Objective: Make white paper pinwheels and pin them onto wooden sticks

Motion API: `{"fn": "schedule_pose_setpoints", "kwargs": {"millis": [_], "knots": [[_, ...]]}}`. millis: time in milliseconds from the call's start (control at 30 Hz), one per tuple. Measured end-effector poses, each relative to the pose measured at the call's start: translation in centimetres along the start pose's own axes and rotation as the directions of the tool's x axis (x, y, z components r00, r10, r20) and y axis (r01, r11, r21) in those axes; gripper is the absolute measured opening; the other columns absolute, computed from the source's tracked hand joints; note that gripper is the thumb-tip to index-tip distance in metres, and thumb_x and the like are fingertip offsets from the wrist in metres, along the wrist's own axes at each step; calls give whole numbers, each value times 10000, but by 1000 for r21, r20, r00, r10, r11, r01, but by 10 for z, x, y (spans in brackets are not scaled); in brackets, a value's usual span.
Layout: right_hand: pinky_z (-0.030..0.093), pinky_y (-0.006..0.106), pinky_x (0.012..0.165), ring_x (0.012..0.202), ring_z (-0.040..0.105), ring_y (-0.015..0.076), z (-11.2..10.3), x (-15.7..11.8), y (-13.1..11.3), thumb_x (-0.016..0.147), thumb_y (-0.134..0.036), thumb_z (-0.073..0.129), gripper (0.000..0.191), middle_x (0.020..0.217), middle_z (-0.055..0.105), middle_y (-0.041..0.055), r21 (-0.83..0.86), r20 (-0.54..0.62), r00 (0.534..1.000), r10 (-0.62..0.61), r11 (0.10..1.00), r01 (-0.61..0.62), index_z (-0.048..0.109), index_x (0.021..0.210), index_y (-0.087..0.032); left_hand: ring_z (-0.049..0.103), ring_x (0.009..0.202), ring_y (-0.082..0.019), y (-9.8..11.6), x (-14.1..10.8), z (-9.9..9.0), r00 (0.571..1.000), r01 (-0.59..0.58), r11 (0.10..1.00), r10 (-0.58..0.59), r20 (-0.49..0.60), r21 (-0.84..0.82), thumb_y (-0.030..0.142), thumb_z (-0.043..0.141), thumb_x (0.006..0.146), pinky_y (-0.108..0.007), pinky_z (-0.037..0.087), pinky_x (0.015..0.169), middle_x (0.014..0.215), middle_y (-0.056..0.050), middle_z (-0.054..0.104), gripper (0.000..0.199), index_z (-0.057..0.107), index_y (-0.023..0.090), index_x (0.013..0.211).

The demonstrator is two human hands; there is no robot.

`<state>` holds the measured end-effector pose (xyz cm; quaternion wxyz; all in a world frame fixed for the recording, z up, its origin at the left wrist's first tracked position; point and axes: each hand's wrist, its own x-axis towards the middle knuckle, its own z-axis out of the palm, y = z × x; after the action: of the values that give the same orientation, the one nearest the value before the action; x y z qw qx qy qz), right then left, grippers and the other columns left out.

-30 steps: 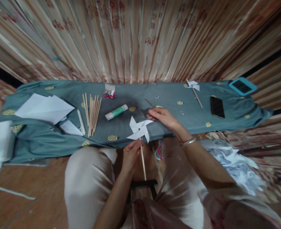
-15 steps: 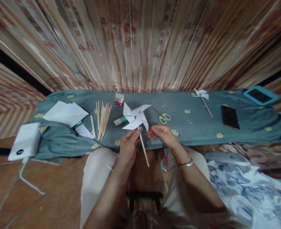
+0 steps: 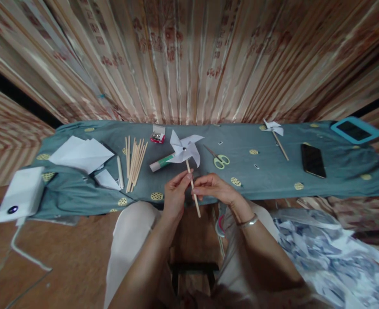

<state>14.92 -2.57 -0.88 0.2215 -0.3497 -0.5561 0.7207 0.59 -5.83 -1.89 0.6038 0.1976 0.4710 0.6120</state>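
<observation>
A white paper pinwheel [image 3: 189, 148] with a pin at its centre is fixed to a thin wooden stick. My left hand [image 3: 176, 189] pinches the stick just below the blades. Lower down, my right hand [image 3: 213, 187] has its fingers closed around the same stick [image 3: 198, 208], whose bottom end sticks out beneath. Behind the blades lies a green and white glue stick [image 3: 160, 163], partly covered by the paper. Scissors with green handles [image 3: 220, 161] rest on the cloth to the right of the pinwheel.
On the cloth-covered table [image 3: 241, 137] lie a bundle of sticks [image 3: 137, 165], paper sheets [image 3: 81, 154], a white pen [image 3: 120, 172] and a red box of pins [image 3: 157, 135]. Further right are another pinwheel [image 3: 274, 128], a phone [image 3: 313, 161] and a blue-framed tablet [image 3: 355, 130]. A white device [image 3: 22, 191] sits far left.
My right hand has moved left and down onto the stick, closing its fingers there. The pinwheel has risen slightly and its blades have turned a little, uncovering more of the glue stick.
</observation>
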Motion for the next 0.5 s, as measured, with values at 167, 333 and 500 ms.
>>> {"fn": "schedule_pose_setpoints", "kwargs": {"millis": [167,333,500], "knots": [[453,225,598,568,550,80,-8,0,5,687,-504,799,363,690,685,-7,8,6,1000,10,1000,-10,700,729,-157,595,636,-125,-10,-8,-2,999,34,999,-34,21,10,400,881,551,-250,465,668,707,-38,734,363,799,160,810],[439,219,597,570,555,79,-18,-6,3,689,-477,800,342,666,674,-8,-2,-42,999,10,1000,-10,695,717,-153,637,702,-144,-12,-14,4,996,61,997,-59,59,-38,391,895,540,-264,499,728,787,-51,754,366,796,162,808],[434,213,579,557,555,77,-22,-7,2,660,-478,819,350,652,680,-2,49,-19,1000,-7,999,8,695,698,-153,637,724,-133,-6,-18,-2,988,48,996,-58,144,72,405,858,610,-260,503,758,814,-38,755,347,789,174,861]]}}
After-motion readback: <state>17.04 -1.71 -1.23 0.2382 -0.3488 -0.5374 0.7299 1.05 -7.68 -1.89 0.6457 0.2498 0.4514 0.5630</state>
